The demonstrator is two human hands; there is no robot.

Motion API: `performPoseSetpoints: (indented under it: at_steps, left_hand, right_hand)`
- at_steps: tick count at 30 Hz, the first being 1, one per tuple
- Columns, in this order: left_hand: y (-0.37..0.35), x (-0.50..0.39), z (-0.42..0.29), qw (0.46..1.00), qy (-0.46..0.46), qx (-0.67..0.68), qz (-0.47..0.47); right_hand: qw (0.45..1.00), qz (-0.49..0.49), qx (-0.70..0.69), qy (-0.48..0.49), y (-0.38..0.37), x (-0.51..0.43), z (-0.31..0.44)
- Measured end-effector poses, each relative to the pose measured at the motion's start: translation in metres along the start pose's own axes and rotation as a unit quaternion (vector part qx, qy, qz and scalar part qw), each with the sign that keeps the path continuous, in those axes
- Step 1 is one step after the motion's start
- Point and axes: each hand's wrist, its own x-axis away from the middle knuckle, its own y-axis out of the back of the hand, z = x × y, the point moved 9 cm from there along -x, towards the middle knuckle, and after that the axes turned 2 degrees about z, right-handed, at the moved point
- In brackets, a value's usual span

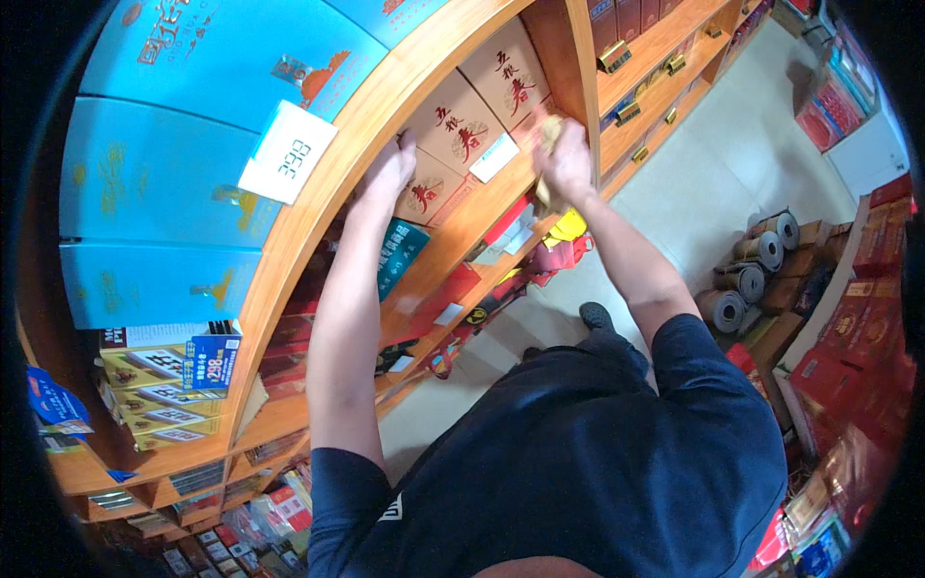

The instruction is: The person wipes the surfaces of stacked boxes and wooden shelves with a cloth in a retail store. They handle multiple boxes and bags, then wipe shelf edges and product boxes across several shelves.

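Observation:
My right hand (pixel 567 162) is closed on a crumpled yellowish cloth (pixel 547 191), beside the upright divider at the end of a wooden shelf. The hand looks slightly blurred. Cream boxes (pixel 441 115) with red characters stand in that compartment, to the left of the cloth. At their left side, my left hand (pixel 394 162) reaches up against the boxes with its fingertips partly hidden, so whether it grips anything does not show. A white price tag (pixel 494 157) sits on the shelf edge between my hands. A teal box (pixel 402 253) lies below the left hand.
Large blue boxes (pixel 159 173) fill the compartment at the left, with a white price tag (pixel 287 152) on its edge. Lower shelves hold red packages (pixel 462 282). Rolled grey mats (pixel 730 311) lie on the floor at the right, near stacked red boxes (pixel 860 318).

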Motion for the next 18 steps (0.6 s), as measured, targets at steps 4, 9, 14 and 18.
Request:
performPoseSetpoints:
  at_steps: [4, 9, 14, 18]
  left_hand:
    - [0.026, 0.001, -0.032, 0.998, 0.022, -0.011, 0.055]
    - [0.014, 0.009, -0.015, 0.998, 0.002, 0.032, 0.059]
    - [0.032, 0.011, -0.042, 0.997, -0.056, 0.035, 0.028]
    - [0.028, 0.02, -0.041, 0.998, -0.051, 0.016, 0.028]
  right_hand:
    - [0.993, -0.01, 0.045, 0.108, 0.004, -0.01, 0.01]
    - [0.975, 0.023, 0.113, 0.189, -0.049, 0.067, 0.053]
    - [0.965, -0.007, 0.121, 0.232, -0.018, 0.016, 0.014]
    - [0.974, 0.055, 0.137, 0.169, -0.02, -0.013, 0.01]
